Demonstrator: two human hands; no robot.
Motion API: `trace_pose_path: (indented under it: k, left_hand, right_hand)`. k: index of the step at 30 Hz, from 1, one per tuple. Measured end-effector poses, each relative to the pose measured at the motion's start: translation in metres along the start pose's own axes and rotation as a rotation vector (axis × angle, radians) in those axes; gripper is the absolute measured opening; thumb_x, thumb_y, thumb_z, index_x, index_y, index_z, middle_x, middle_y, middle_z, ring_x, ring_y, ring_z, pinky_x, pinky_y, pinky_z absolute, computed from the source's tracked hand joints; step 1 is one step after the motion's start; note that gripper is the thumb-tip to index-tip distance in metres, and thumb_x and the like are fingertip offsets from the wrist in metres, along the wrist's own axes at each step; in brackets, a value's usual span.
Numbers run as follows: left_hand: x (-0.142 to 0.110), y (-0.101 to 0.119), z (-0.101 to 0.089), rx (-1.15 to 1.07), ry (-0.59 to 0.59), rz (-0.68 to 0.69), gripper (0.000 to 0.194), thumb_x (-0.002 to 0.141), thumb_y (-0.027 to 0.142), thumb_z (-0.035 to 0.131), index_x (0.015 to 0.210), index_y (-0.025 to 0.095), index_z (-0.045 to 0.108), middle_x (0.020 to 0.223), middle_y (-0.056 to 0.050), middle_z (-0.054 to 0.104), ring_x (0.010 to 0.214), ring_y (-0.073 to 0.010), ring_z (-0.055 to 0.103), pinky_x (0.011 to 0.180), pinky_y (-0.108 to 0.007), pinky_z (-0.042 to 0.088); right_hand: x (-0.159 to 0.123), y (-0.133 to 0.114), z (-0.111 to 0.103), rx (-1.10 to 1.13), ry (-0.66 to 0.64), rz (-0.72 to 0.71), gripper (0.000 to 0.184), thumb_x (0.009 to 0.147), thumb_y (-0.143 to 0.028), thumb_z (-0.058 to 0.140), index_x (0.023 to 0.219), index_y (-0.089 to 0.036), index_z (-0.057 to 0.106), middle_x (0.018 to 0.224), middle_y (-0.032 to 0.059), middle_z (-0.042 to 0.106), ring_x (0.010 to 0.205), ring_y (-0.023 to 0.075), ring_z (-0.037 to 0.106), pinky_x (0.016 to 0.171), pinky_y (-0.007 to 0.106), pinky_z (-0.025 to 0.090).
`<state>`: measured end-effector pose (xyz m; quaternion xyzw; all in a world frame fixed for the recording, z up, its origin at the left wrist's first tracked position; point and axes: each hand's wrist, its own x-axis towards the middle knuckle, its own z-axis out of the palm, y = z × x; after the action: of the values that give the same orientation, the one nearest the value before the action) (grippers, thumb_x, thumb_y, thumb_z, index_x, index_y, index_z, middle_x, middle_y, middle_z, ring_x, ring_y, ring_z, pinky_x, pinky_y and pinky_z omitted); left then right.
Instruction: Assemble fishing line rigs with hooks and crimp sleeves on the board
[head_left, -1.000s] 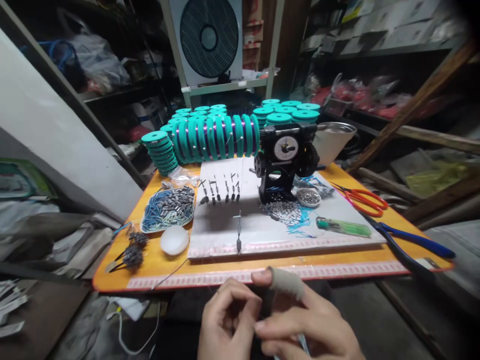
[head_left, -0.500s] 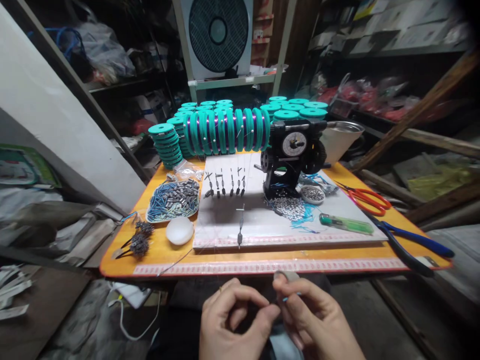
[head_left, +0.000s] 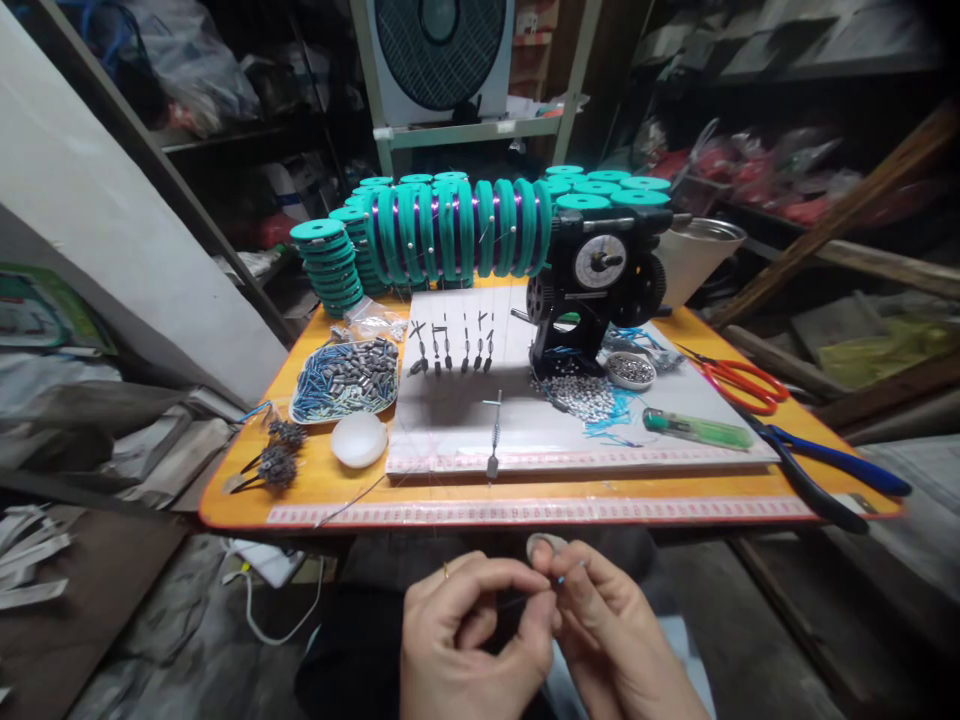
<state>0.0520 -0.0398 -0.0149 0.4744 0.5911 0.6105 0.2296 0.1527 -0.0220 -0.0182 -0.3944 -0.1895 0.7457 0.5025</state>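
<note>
Below the table's front edge, my left hand [head_left: 476, 635] pinches thumb to forefinger, close against the fingers of my right hand. What the left pinch holds is too fine to make out. My right hand [head_left: 626, 635] is closed too, with a tiny blue piece [head_left: 561, 580] showing at its fingertips and a greyish wrap on one finger [head_left: 546, 543]. In front of the hands, a small rig with a grey weight [head_left: 492, 466] is seen against the white board [head_left: 442, 430]. Several similar dark weighted rigs [head_left: 465, 350] are lined up farther back on the board.
Teal line spools [head_left: 457, 230] sit on a black winding machine [head_left: 592, 270], with more stacked behind. A tray of weights and blue tubes [head_left: 345, 380], a white bowl [head_left: 359, 440], white beads [head_left: 581, 397], a green cutter [head_left: 697, 430], orange scissors [head_left: 750, 385] and blue-handled pliers [head_left: 840, 465] surround the board.
The view has tilted slightly, so the table and spools sit higher. My right hand has shifted a little left, closer to the left fingertips. The small weighted rig has shifted slightly right.
</note>
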Motion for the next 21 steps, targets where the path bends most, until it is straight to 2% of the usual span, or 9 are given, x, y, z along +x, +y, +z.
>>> trace_pose_path:
  k: [5,8,12,21]
  left_hand:
    - [0.0001,-0.0077,0.0,-0.08,-0.046,0.042,0.012,0.075,0.011,0.062,0.071,0.022,0.066,0.06,0.004,0.055,0.047,-0.008,0.05,0.043,-0.017,0.036]
    - [0.0022,-0.0085,-0.0006,-0.064,-0.033,0.084,0.015,0.073,0.007,0.061,0.071,0.021,0.064,0.059,0.005,0.058,0.046,-0.0072,0.047,0.042,-0.018,0.033]
    - [0.005,-0.0062,-0.0006,-0.039,-0.007,0.137,0.017,0.07,0.004,0.061,0.069,0.021,0.063,0.057,0.006,0.056,0.044,-0.0054,0.04,0.041,-0.018,0.028]
    - [0.0041,-0.0083,-0.0003,-0.026,-0.039,0.128,0.017,0.072,0.005,0.06,0.07,0.022,0.062,0.059,0.007,0.055,0.045,-0.0051,0.038,0.042,-0.017,0.028]
  right_hand:
    - [0.0002,0.0032,0.0007,0.008,-0.039,0.026,0.03,0.065,-0.04,0.089,0.072,-0.017,0.072,0.086,0.0023,0.067,0.065,0.009,0.058,0.066,0.021,0.053]
    - [-0.0002,0.0039,0.0015,0.024,-0.05,0.04,0.026,0.066,-0.038,0.089,0.072,-0.018,0.073,0.087,0.0015,0.067,0.07,0.0089,0.06,0.067,0.018,0.051]
    - [-0.0005,0.0042,0.0026,0.037,-0.065,0.057,0.024,0.068,-0.037,0.088,0.072,-0.018,0.073,0.086,0.0007,0.067,0.065,0.0062,0.056,0.07,0.018,0.051]
    - [-0.0015,0.0034,0.0028,0.042,-0.042,0.064,0.025,0.067,-0.036,0.089,0.071,-0.017,0.072,0.086,0.0014,0.067,0.066,0.0074,0.058,0.069,0.019,0.052]
